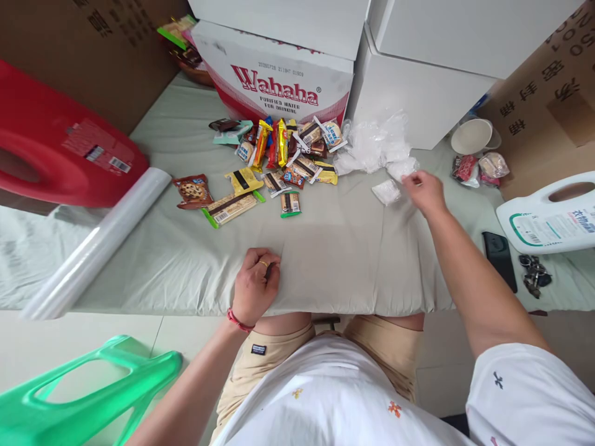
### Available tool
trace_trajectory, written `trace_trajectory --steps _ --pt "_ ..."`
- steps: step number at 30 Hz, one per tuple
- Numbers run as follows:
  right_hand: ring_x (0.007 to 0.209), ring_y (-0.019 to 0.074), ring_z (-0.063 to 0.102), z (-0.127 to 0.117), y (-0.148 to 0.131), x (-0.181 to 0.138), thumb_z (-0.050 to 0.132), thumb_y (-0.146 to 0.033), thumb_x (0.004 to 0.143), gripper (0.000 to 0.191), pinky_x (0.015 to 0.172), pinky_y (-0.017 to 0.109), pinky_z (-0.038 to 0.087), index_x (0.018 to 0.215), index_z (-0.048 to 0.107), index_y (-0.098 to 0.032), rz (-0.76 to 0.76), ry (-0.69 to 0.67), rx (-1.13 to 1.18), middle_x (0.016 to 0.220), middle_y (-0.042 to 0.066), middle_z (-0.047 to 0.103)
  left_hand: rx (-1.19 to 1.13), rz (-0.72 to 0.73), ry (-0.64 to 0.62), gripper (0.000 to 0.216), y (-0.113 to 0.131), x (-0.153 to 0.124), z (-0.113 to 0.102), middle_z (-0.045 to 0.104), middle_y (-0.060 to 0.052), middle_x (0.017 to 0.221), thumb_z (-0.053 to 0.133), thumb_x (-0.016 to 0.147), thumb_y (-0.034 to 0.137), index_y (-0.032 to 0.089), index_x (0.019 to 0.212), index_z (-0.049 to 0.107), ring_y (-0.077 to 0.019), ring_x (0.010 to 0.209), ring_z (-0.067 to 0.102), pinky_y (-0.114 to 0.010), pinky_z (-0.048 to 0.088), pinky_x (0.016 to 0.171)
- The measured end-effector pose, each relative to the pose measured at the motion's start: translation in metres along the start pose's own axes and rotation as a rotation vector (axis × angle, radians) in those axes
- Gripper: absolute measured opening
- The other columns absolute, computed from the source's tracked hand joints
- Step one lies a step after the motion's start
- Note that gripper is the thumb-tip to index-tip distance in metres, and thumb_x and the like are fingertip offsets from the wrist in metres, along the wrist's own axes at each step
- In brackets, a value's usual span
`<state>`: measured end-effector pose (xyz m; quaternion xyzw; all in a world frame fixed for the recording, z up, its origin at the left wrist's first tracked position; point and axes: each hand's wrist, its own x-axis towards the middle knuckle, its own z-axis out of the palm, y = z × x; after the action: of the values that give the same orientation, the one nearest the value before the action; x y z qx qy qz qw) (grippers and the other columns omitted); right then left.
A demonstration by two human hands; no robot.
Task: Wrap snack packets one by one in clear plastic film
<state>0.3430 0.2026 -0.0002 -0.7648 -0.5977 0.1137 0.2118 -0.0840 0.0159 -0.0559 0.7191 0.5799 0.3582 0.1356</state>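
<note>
My right hand [424, 194] reaches to the right end of a heap of crumpled clear plastic bags [372, 142]. Its fingers are pinched together on a small folded clear plastic bag [402, 168] at the edge of that heap. Another small folded plastic packet [387, 192] lies just left of the hand. My left hand [257, 282] rests on the cloth near the front edge, fingers curled in, with nothing visible in it. Beyond it lie a small green-ended cracker packet [290, 204], a long wrapped biscuit bar [231, 208], a brown cookie packet [193, 191] and a yellow packet [244, 181].
Behind the pile of wrapped snacks [282, 145] stands a Wahaha carton [279, 80]. A plastic-film roll [100, 241] and red jug [69, 136] are left. Paper cups [471, 137], a phone [499, 260], keys [534, 275] and a white detergent bottle [548, 214] are right.
</note>
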Motion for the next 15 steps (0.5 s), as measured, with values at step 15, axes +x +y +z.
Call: trace_trajectory --steps 15 --pt "0.045 0.0042 0.036 0.058 -0.109 -0.196 0.091 -0.042 0.057 0.042 0.037 0.017 0.019 0.078 0.061 -0.021 0.408 -0.372 1.302 0.061 -0.006 0.056 -0.742 -0.220 -0.223 0.031 0.064 0.025 0.036 0.066 -0.007 0.104 0.073 0.085 0.041 0.020 0.107 0.071 -0.0153 0.082 0.064 -0.024 0.047 0.061"
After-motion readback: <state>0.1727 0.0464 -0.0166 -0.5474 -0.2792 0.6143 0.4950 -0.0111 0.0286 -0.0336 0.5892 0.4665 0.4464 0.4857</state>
